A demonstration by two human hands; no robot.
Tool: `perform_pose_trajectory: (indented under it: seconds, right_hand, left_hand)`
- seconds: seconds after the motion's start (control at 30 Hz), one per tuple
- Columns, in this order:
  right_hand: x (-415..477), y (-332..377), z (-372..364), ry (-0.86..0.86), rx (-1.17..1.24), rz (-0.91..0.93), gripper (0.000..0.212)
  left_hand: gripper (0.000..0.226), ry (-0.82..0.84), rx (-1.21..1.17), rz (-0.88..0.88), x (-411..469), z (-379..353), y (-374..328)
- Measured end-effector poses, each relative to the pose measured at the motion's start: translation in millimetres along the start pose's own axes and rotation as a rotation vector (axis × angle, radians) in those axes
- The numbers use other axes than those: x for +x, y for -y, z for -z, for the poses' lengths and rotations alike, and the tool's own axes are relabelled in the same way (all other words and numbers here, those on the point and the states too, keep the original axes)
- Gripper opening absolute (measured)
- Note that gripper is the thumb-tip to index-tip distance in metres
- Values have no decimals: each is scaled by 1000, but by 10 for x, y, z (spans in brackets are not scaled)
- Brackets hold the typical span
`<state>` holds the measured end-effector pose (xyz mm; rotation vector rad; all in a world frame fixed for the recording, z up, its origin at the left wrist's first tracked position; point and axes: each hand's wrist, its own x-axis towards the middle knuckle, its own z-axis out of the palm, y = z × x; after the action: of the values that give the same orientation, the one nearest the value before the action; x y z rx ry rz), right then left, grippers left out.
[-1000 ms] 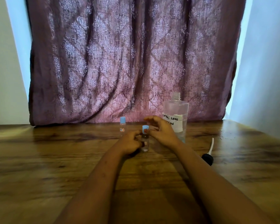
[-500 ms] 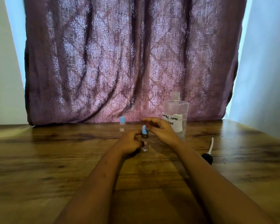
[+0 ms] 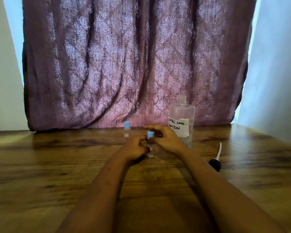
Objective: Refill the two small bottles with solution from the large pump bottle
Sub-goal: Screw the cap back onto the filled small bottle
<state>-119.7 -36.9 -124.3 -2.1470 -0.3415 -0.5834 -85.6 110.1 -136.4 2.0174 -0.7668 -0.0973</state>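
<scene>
A small clear bottle (image 3: pixel 151 153) stands upright on the wooden table (image 3: pixel 57 165) between my hands. My left hand (image 3: pixel 134 147) grips its body. My right hand (image 3: pixel 165 138) pinches its light blue cap (image 3: pixel 150 134) with thumb and fingertips. A second small bottle (image 3: pixel 127 131) with a blue cap stands just behind and to the left, untouched. The large clear bottle (image 3: pixel 182 121), labelled "contact lens solution", stands open-necked behind my right hand, with no pump on it.
The pump head (image 3: pixel 216 161), black collar with a white tube, lies on the table to the right of my right forearm. A purple patterned curtain (image 3: pixel 133 64) hangs behind the table's far edge. Walls close in at both sides.
My right fingers shifted around the blue cap, which tilted half a second ago and stands straight on the bottle now. My left hand kept its grip on the bottle.
</scene>
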Motion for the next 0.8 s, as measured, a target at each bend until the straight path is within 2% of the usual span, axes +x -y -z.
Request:
perform_pose_trajectory:
  seconds: [0.07,0.17,0.33,0.53,0.6,0.7,0.8]
  right_hand:
    - [-9,7,-25,6,-42,17,36]
    - [-1,-30,-13,-98,-16,-22,33]
    - [27,-68,13,-208,-154,-40,28]
    - [8,34,52,-32,83,-80,41]
    - [-9,60,48,-7,73,-69,40]
    - [-5,42,46,-34,41,-43,34]
    - [-9,14,53,-134,-45,-65,28]
  left_hand:
    - [32,8,-10,8,-1,-1,6]
    - [30,20,-35,-17,-5,-15,-15]
    - [35,39,-17,-42,-9,-53,-29]
    - [26,39,-54,-36,-9,-33,0]
    - [24,28,-111,-13,-13,-44,15]
    - [24,22,-124,16,-4,-52,37]
    - [21,41,-130,39,10,-61,21]
